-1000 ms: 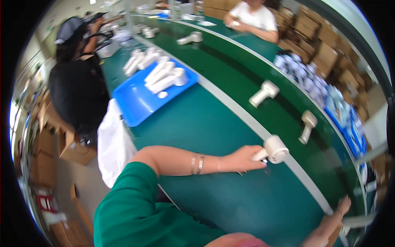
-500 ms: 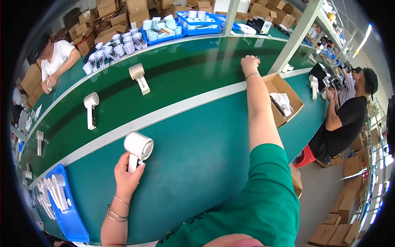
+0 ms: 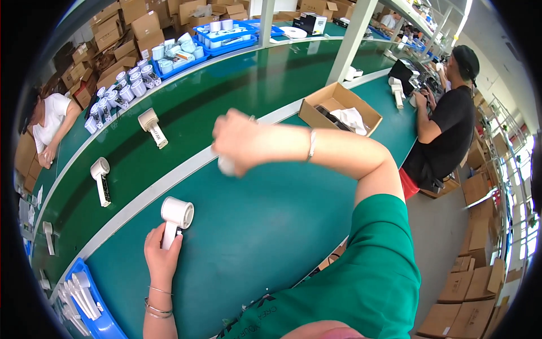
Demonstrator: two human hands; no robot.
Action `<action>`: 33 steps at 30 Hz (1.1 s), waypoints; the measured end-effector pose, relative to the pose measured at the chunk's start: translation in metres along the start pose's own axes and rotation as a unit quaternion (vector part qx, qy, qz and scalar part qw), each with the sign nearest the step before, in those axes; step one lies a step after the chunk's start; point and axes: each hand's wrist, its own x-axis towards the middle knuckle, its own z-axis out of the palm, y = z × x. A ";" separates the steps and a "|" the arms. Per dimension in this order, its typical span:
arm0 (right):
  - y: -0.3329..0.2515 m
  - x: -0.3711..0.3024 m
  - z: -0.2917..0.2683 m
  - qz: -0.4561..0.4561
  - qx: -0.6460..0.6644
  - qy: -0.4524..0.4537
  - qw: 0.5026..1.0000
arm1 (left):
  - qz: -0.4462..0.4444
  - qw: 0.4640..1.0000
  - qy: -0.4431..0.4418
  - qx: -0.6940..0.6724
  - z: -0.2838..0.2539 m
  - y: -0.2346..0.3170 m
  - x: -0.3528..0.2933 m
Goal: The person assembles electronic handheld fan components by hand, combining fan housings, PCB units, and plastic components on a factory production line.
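My left hand (image 3: 162, 254) is closed around the handle of a white handheld fan (image 3: 177, 212). Its round drum-shaped head points up above my fingers, and a dark strip shows on the handle near my thumb. My right hand (image 3: 240, 142) is raised over the pale rail, to the right of and beyond the fan. Motion smears its fingers, which look curled around a small whitish thing (image 3: 226, 166) that pokes out below them; its kind does not show.
Handheld fans lie on the dark green belt (image 3: 197, 116) past the rail. A blue tray (image 3: 105, 322) of white parts is at lower left. An open cardboard box (image 3: 316, 110) holds a white cloth (image 3: 351, 120). A metal post (image 3: 353, 42) rises behind it. Co-workers sit left and right.
My right hand has come back leftward from the far belt beside the post, with the elbow now bent. The view has shifted to the right. My left hand still holds the fan.
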 end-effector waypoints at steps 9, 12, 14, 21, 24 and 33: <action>-0.028 0.010 0.040 -0.045 0.340 0.055 0.938 | 0.004 0.998 0.029 -0.051 -0.008 -0.021 -0.004; -0.024 -0.005 0.053 -0.013 0.299 0.053 0.953 | -0.116 0.938 -0.010 -0.328 -0.014 -0.020 -0.002; -0.044 0.006 0.073 0.030 0.216 0.047 0.975 | -0.126 0.919 0.047 -0.370 -0.022 -0.026 -0.015; -0.096 0.037 0.071 0.073 0.602 0.063 0.792 | -0.169 0.824 0.128 -0.525 -0.014 -0.040 -0.009; -0.112 0.063 0.056 0.117 0.712 0.007 0.692 | -0.180 0.823 0.147 -0.518 -0.014 -0.042 -0.004; -0.143 0.101 0.064 0.127 0.809 0.014 0.573 | -0.172 0.809 0.147 -0.542 -0.020 -0.048 0.001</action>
